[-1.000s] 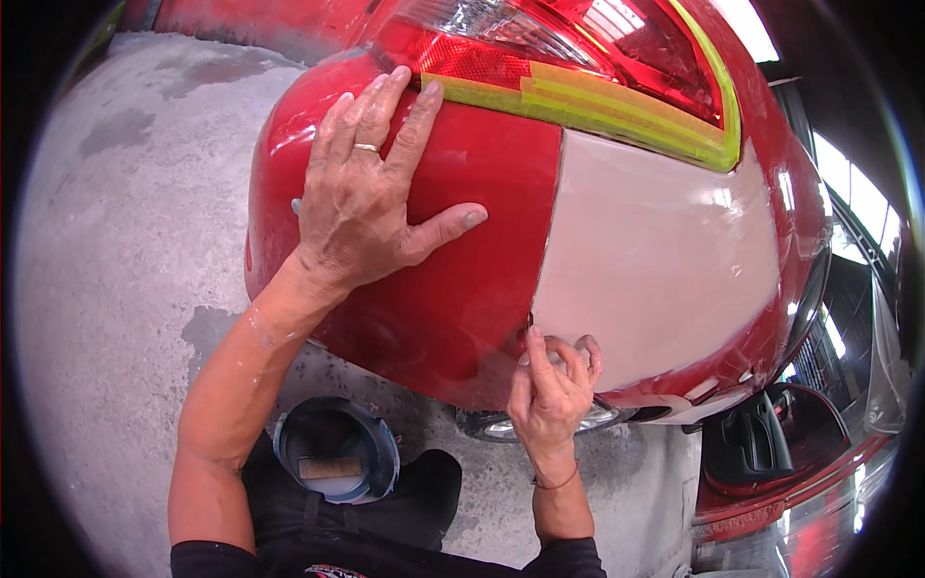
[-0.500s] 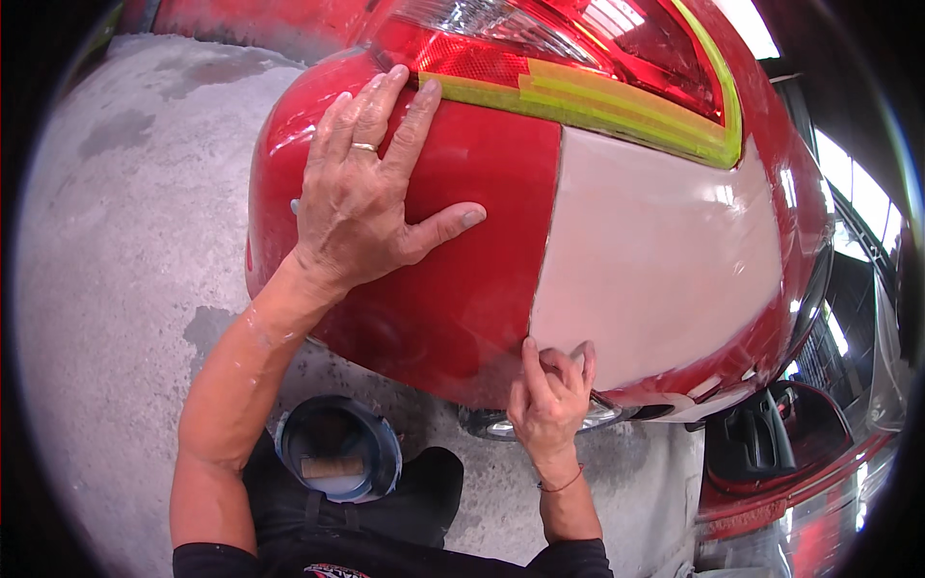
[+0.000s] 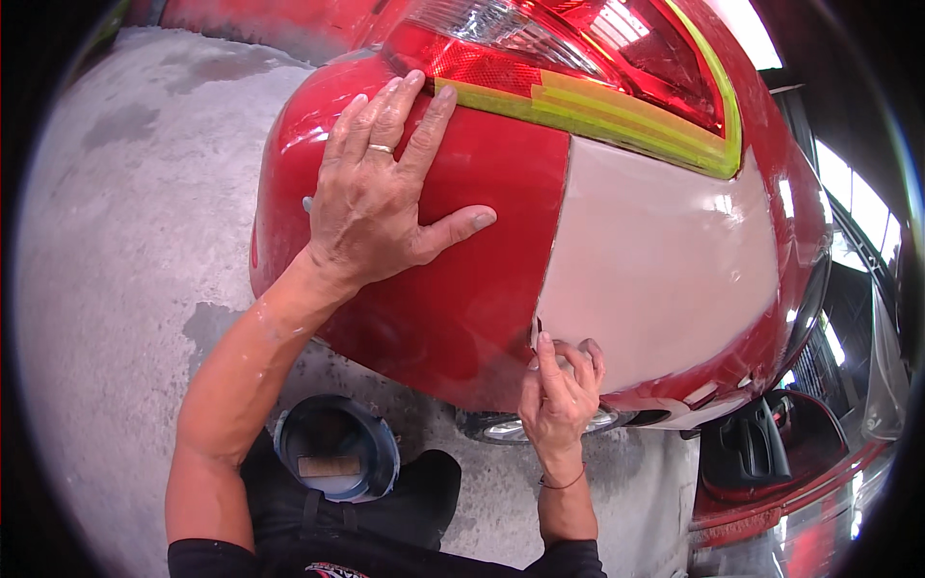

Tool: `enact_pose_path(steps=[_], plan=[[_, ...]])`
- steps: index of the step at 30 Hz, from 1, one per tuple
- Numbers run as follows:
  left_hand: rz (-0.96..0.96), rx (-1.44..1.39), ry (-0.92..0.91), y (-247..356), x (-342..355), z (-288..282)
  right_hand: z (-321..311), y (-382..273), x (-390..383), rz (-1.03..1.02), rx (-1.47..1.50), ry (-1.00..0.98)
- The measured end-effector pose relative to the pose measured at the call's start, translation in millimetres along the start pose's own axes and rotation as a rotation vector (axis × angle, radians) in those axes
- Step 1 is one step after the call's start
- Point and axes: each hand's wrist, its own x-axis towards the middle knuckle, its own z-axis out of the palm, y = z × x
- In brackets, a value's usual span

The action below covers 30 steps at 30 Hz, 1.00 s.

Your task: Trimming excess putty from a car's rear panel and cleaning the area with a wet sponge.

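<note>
My left hand (image 3: 381, 183) lies open, fingers spread, on the red bumper (image 3: 472, 222) of a car, fingertips just under the tail light (image 3: 520, 43). A ring is on one finger. At the lower end of the seam between the bumper and the pale, dull-coated body panel (image 3: 665, 260), my right hand (image 3: 562, 390) is closed, index finger stretched along the seam. A thin dark piece (image 3: 539, 328), like folded sandpaper, shows at its fingertip; most of it is hidden. Yellow masking tape (image 3: 617, 118) edges the tail light.
Below the bumper, between my legs, is a dark bucket (image 3: 390, 453) holding a tan block (image 3: 330, 466). A wheel (image 3: 501, 430) shows under the car. Grey concrete floor (image 3: 145, 270) stretches left. At the lower right stands another red car part (image 3: 771, 491) with dark trim.
My right hand has shifted slightly right, and the thin dark piece now shows at the seam. The left hand keeps its place on the bumper; the whole view has moved a little.
</note>
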Motion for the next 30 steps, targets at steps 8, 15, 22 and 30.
enact_pose_path(steps=[8, 15, 22, 30], plan=[[0.006, 0.006, 0.01, -0.8, -0.9, -1.1, 1.1, -3.1, 2.4, 0.02, 0.004, 0.014], [0.017, 0.013, 0.036, -0.2, 0.2, 0.0, -0.2, -5.0, 3.7, 0.02, -0.018, -0.014], [0.017, 0.031, -0.007, -0.4, -1.5, -1.0, -3.9, -3.7, -3.5, 0.044, 0.007, -0.06], [0.019, 0.049, -0.018, -1.0, -1.5, -1.6, -1.6, -0.2, -14.2, 0.011, -0.04, -0.13]])
